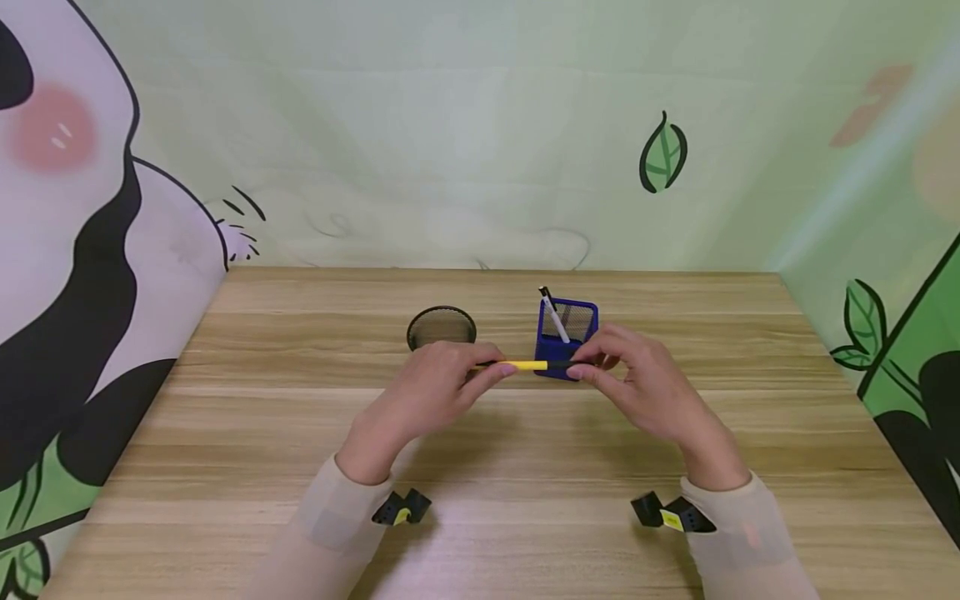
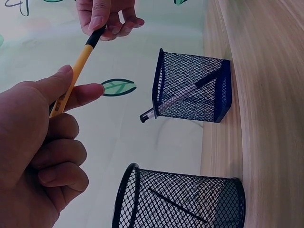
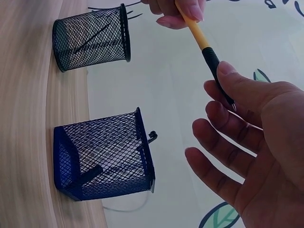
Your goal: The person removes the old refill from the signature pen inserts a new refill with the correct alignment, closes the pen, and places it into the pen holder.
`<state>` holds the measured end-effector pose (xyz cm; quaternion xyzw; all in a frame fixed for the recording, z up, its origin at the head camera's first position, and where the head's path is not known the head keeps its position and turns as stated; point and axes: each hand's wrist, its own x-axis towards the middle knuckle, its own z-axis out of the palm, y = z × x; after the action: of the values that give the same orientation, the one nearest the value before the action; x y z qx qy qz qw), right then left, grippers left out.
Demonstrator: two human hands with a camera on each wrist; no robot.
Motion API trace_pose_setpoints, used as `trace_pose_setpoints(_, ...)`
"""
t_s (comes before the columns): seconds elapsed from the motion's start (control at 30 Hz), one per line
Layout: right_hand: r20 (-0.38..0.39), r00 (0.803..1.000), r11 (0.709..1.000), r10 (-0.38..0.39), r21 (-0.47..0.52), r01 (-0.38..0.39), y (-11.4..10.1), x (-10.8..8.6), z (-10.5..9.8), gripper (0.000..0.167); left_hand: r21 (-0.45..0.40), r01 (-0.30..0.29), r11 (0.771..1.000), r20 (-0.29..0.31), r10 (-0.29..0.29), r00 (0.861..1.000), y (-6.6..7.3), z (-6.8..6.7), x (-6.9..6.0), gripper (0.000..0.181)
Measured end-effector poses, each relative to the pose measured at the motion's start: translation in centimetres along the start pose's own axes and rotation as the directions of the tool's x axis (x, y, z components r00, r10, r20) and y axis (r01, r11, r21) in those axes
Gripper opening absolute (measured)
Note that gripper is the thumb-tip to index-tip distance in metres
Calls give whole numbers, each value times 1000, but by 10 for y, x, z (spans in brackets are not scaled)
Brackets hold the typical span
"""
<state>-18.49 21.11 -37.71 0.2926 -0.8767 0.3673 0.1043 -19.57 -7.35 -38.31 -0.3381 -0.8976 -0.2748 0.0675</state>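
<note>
A yellow ballpoint pen [image 1: 534, 365] with a black grip is held level between my two hands. My left hand [image 1: 427, 387] pinches its yellow barrel between thumb and forefinger, the other fingers curled in the left wrist view. At the other end, my right hand [image 1: 652, 387] pinches the black grip section [image 3: 210, 59]; the metal tip shows past the thumb in the right wrist view. Behind the right hand stands a blue square mesh pen holder [image 1: 546, 353], with a white pen [image 1: 553, 315] with a black end leaning in it. A round black mesh holder [image 2: 190, 202] stands behind my left hand.
The wood-grain table [image 1: 525, 517] stretches around both holders. A printed cloth backdrop [image 1: 465, 150] rises along its back edge, and more printed cloth stands at the sides. Small black devices [image 1: 402, 507] sit at both wrists.
</note>
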Motion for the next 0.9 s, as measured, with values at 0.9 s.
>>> trace_pose_setpoints(0.9,121,984,987,129,83,-140,4,-2,1,36,16,-47,999,-31,47,998,1,-1,-1,23)
